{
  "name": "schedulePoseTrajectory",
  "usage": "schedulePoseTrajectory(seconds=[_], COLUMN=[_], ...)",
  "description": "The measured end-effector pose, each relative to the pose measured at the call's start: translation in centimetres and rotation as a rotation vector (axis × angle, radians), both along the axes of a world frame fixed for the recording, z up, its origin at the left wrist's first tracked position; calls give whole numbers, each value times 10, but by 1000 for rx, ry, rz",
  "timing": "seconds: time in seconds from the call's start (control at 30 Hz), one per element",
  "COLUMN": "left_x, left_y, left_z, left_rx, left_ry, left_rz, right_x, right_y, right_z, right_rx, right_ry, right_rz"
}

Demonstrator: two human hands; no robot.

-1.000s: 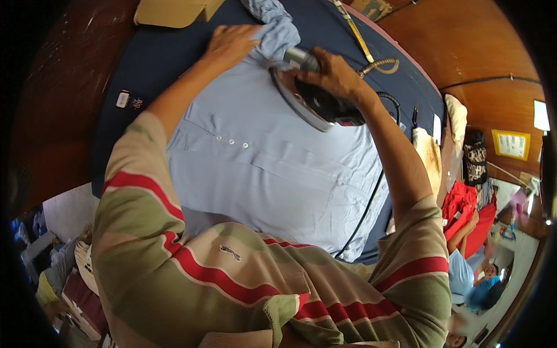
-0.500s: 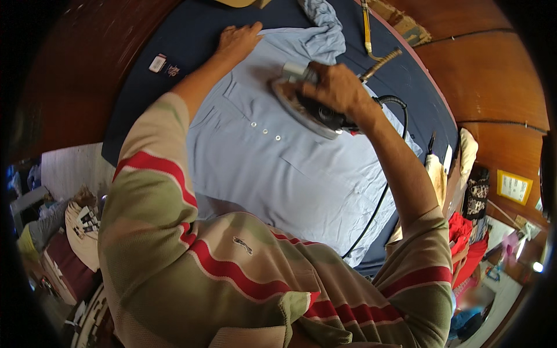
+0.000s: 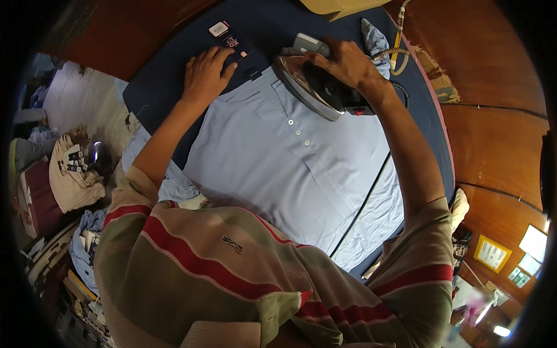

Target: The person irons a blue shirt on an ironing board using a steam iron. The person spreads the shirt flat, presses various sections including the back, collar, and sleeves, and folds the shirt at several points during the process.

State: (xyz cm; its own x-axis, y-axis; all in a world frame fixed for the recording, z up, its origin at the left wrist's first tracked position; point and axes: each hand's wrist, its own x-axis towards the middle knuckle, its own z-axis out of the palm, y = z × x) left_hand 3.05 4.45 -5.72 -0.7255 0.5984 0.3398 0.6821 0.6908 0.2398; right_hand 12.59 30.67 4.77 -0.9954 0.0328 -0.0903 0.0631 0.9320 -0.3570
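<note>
Iron [image 3: 316, 87] shifted to shirt [image 3: 301, 168] collar, navy ironing table [image 3: 156, 87], wood-panelled walls [image 3: 493, 133]

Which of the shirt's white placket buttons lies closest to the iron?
The topmost button, nearest the collar. It sits just below the iron held in the right hand; the other two run farther down the light blue shirt.

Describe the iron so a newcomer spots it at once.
On the dark blue padded ironing table lies a pale blue buttoned shirt. At its collar end sits the silver-soled black clothes iron, under the right hand: the only shiny metal thing there.
</note>
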Motion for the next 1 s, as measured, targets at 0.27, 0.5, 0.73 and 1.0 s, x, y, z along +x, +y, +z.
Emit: schedulePoseTrajectory(seconds=[0.27,0.5,0.73,1.0], left_x=[60,36,-8,-31], left_y=[-26,24,114,108], left_z=[-13,0,-17,-14], left_rx=[-108,63,-65,-109], left_ry=[-262,-150,-206,-239], left_rz=[202,80,-49,-120], right_x=[-22,13,20,-8], right_y=[-13,7,21,26], right_z=[-8,-7,-15,-16], right_rx=[70,23,51,39], right_ry=[-9,-45,35,49], right_rz=[71,-81,-209,-332])
